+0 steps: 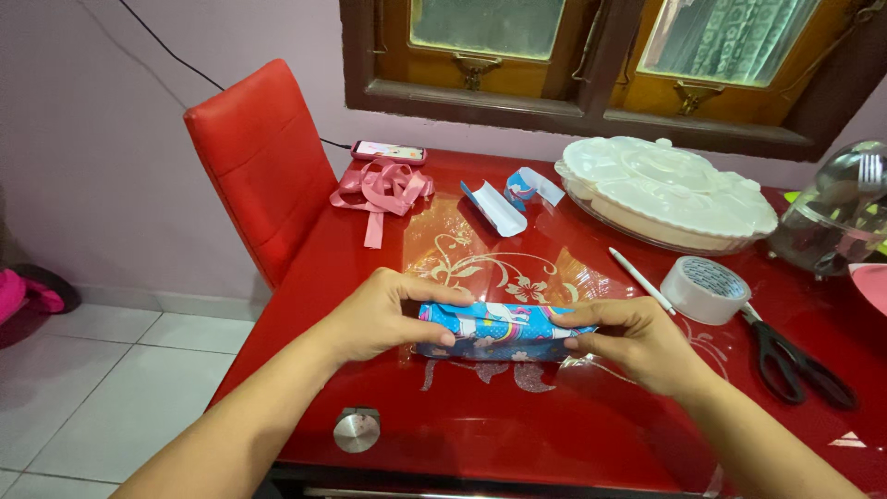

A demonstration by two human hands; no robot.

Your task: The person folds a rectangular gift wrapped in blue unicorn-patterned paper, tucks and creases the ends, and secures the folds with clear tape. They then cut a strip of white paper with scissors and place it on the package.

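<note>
A small box wrapped in blue patterned paper (499, 331) lies on the red glass table (517, 434), near its front edge. My left hand (383, 314) grips the left end of the box, thumb on top. Fingers of my right hand (628, 337) pinch the paper at the right end. A piece of clear tape seems to stick out below the right end, but it is hard to tell.
Behind the box lie scraps of wrapping paper (513, 199), a pink ribbon (383, 189) and a phone (388, 151). To the right are a white pen (640, 279), a tape roll (707, 289), black scissors (795, 360), a white lidded tray (665, 189) and a clear dome (836, 217). A red chair (259, 162) stands left.
</note>
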